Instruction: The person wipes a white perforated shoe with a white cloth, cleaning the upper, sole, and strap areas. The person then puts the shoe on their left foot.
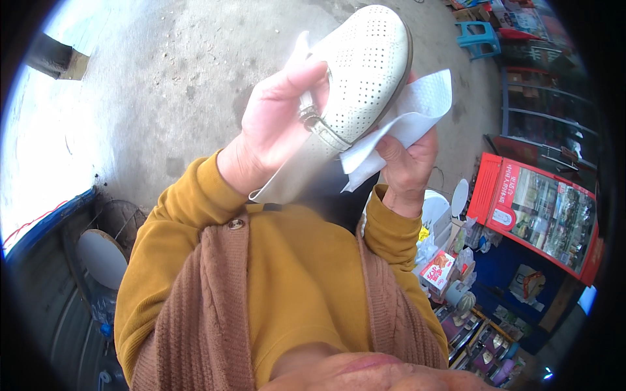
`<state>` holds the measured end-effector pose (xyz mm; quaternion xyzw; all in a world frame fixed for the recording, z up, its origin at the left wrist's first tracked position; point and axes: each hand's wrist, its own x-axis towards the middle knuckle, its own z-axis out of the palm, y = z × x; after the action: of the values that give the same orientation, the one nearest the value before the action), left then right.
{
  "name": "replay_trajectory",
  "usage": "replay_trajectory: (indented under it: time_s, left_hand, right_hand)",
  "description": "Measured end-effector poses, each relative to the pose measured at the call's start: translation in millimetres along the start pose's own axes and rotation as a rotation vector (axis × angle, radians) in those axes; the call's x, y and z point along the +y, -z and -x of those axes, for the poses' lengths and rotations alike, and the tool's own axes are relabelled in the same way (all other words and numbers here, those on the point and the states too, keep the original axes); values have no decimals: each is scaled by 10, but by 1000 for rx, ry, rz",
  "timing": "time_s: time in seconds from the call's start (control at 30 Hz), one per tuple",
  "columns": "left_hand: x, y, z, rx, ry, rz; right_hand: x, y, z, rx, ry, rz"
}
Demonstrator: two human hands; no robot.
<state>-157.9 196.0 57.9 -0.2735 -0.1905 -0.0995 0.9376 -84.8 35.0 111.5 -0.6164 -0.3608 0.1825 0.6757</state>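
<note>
A white leather shoe (368, 73) with a perforated toe and a buckled strap (309, 115) is held up in front of my chest, its toe pointing away. My left hand (274, 122) grips it from the left, with the thumb at the shoe's opening. Along the shoe's right side, my right hand (408, 159) pinches a folded, textured white wipe (415, 105). The wipe lies close against the sole edge; whether it touches the shoe there is hard to tell. Some right fingers are hidden behind the wipe and the shoe.
Stained concrete floor (195, 73) stretches ahead. To the right stand a red-framed display cabinet (543, 215), a blue plastic stool (478, 40) and a red-and-white box (437, 270) among bags. At left are a corrugated metal panel (44, 293) and a round white board (101, 258).
</note>
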Motion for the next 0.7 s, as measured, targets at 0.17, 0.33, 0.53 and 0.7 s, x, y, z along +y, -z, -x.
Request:
replay_trajectory:
  time_s: [0.17, 0.33, 0.53, 0.7]
  left_hand:
    - [-106, -54, -24, 19, -17, -55]
    - [-166, -120, -82, 33, -51, -168]
    - [-162, -111, -78, 63, -94, -229]
    - [-147, -116, -75, 85, -43, -240]
  right_hand:
    - [8, -12, -56, 169, 128, -48]
    - [-39, -68, -41, 190, 218, 69]
    - [27, 74, -31, 89, 300, 105]
    - [107, -7, 25, 115, 154, -112]
